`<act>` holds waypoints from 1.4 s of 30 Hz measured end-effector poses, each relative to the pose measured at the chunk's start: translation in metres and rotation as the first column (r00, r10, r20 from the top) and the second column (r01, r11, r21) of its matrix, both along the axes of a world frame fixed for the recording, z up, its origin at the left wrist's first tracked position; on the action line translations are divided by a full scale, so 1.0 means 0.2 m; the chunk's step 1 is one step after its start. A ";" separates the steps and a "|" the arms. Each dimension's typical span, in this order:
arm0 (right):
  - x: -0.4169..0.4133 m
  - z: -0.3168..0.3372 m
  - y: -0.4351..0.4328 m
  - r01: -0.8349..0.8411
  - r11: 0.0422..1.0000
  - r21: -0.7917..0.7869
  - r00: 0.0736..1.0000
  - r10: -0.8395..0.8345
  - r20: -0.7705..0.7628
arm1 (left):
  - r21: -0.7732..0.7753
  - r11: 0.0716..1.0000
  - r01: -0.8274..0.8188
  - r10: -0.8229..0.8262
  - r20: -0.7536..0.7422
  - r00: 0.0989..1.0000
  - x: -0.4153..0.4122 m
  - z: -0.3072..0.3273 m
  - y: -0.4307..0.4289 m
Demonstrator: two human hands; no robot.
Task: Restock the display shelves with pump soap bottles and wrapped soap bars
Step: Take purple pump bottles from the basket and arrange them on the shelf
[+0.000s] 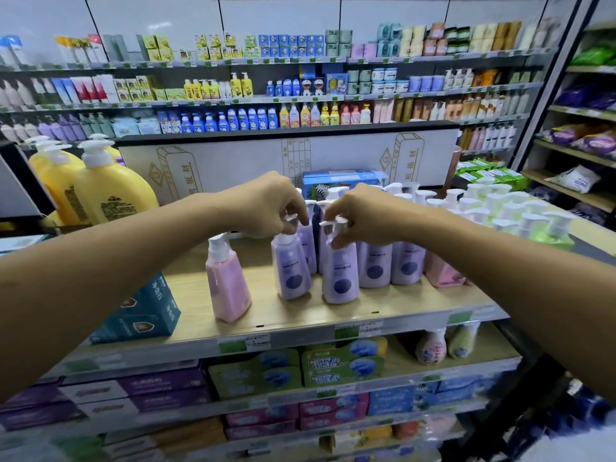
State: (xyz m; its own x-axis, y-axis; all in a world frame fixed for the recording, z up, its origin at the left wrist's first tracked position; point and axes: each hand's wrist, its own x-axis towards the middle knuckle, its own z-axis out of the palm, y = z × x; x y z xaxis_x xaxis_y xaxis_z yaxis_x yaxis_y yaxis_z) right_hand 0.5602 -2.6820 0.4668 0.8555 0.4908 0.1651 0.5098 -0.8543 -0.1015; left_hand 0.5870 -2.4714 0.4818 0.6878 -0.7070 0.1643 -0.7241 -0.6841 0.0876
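Left hand [266, 208]: fingers curled down round the white pump of a purple bottle [291, 273]; gripping it at the top
Right hand [358, 216]: fingertips pinching the white pump of a second purple bottle [340, 278]; this one stands just beside the first
Both bottles: upright on the wooden shelf [300, 315], near its front edge; more purple ones stand behind and to the right
Pink bottle [227, 285]: upright, left of the pair, apart from them
Teal box [143, 311]: at the shelf's left front
Yellow bottles [106, 191]: large, back left

White panelled wall [266, 15], long stocked wall shelves [233, 101], wooden side racks [580, 154] at right, bright light.
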 end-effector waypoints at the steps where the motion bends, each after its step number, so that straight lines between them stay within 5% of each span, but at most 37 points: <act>1: -0.01 0.01 -0.01 0.003 1.000 0.010 1.000 -0.003 -0.009 | -0.008 1.000 0.009 -0.009 -0.005 1.000 0.00 0.01 -0.02; 10: -0.04 0.10 -0.16 0.018 0.994 0.112 0.995 -0.007 -0.095 | 0.001 0.995 0.097 -0.096 -0.052 0.994 -0.02 0.03 -0.11; 25: 0.05 -0.02 -0.03 -0.012 1.000 0.028 0.999 0.010 0.038 | 0.021 0.999 0.046 -0.046 -0.033 0.998 0.02 0.00 -0.10; 42: 0.13 -0.04 -0.07 0.013 0.999 0.030 1.000 -0.013 0.001 | -0.065 0.998 -0.010 0.010 -0.007 1.000 0.08 -0.07 -0.15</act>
State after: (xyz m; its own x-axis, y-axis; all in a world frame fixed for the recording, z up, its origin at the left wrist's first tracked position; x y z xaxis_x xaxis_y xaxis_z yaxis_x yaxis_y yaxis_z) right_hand 0.5864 -2.6966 0.4582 0.8614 0.4748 0.1803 0.4990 -0.8572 -0.1270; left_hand 0.6030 -2.5018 0.4687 0.6960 -0.6881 0.2053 -0.7165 -0.6841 0.1365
